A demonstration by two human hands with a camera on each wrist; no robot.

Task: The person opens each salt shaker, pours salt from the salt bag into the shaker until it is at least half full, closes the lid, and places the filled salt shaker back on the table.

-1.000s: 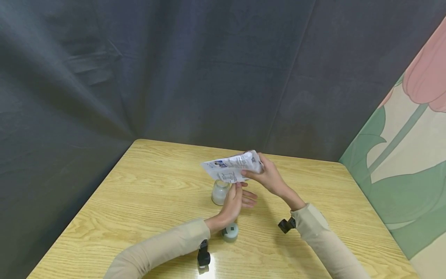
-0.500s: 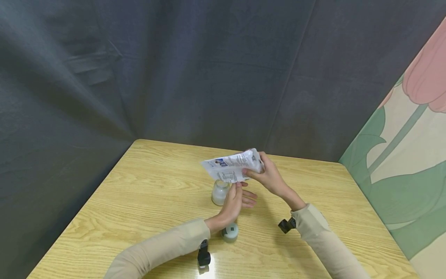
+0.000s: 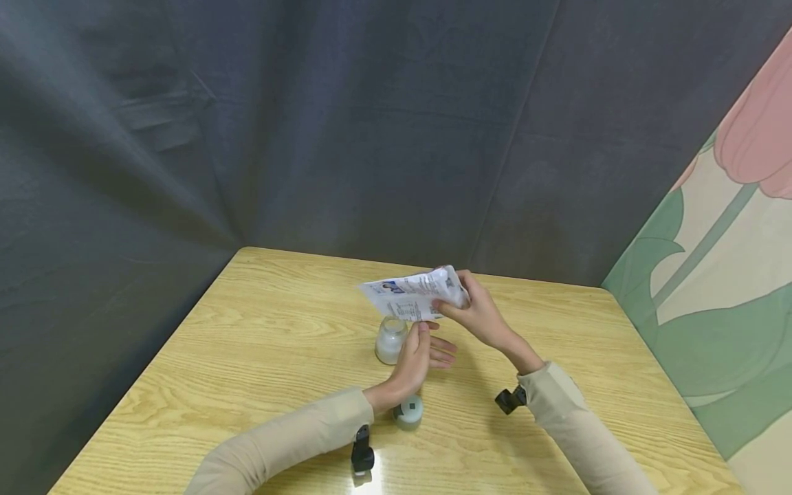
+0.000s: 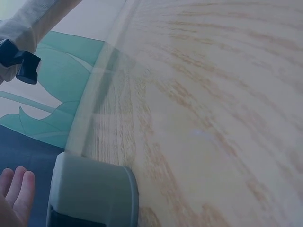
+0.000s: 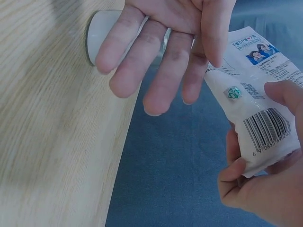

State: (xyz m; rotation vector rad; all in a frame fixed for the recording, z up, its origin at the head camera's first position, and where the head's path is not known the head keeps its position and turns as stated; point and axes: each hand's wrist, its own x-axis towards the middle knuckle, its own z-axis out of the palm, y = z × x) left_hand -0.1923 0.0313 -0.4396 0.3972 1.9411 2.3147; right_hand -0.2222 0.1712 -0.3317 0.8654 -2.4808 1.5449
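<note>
My right hand (image 3: 479, 317) grips a white printed bag (image 3: 416, 292) by its right end, the thumb on the near face. The bag slants down to the left above an open glass jar (image 3: 388, 346) with white contents. In the right wrist view a barcode shows near the bag's gripped end. My left hand (image 3: 413, 359) is beside the jar, just under the bag, its fingers spread and fairly straight. Whether its fingertips touch the bag, I cannot tell. A pale green round lid (image 3: 408, 410) lies on the table close to my left wrist, large in the left wrist view.
Everything stands on a light wood-grain table (image 3: 260, 344). Dark cloth (image 3: 371, 137) hangs behind it and at the left. On the right is a wall painted with flowers (image 3: 730, 289). A small black camera (image 3: 510, 399) sits on the right wrist, another (image 3: 361, 450) on the left.
The white bag has tilted very slightly in my right hand, its left end shifting a little to the right and its lower edge rising a touch. The left hand, jar and lid have stayed put.
</note>
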